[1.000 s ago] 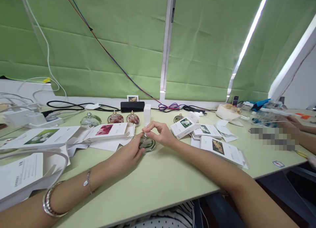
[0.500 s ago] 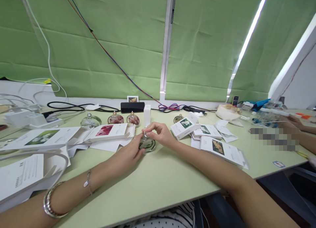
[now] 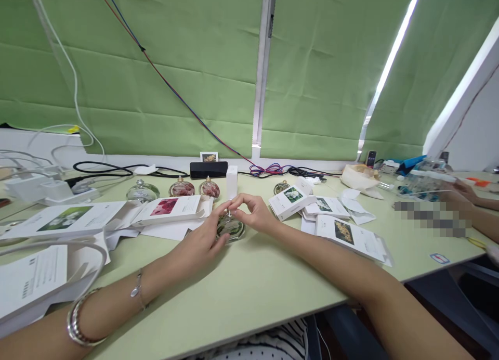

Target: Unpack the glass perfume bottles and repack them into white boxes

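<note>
A round, flat glass bottle [image 3: 231, 230] with greenish contents stands upright on the table between my hands. My left hand [image 3: 205, 238] grips its left side, thumb at the front and fingers reaching up towards the neck. At the bottle's top, my right hand [image 3: 253, 211] has thumb and forefinger pinched on the metal neck fitting, which the fingers partly hide. Right behind the bottle is an upright narrow white box [image 3: 231, 182]. Two similar bottles with red contents, a nearer-left one [image 3: 181, 187] and another [image 3: 209, 187], stand farther back.
Opened white cartons lie left, including one with a pink picture [image 3: 171, 209]. More cartons [image 3: 353, 236] are piled right. A dark phone [image 3: 209, 169], black cables [image 3: 103, 167] and a clear bottle [image 3: 142, 191] stand along the back. A co-worker's arm [image 3: 463, 201] shows far right.
Both hands stay at the bottle. The left fingers have shifted slightly up around the neck, and the view has moved a little.
</note>
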